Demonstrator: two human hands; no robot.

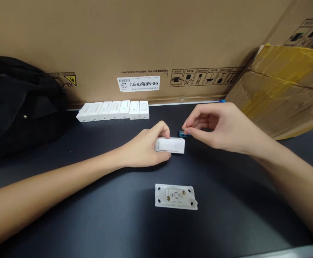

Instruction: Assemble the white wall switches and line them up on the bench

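Note:
My left hand [151, 147] grips a white rectangular switch housing [172, 145] between thumb and fingers, its long button face turned up. Just to the right, my right hand [212, 125] is closed in a pinch at a small dark circuit board with blue-green parts [182, 133], close to the housing's far right corner. The fingertips cover part of that board, and I cannot tell whether it touches the housing. Nearer to me, a flat white back plate [176, 197] with corner holes and two brass-coloured screws lies on the dark table [113, 215].
Several white switch units [114, 110] stand in a row at the back left. Behind them rises a large cardboard box [135, 39]. A black bag [22, 107] sits at the left, and a yellow-taped carton [288, 89] at the right.

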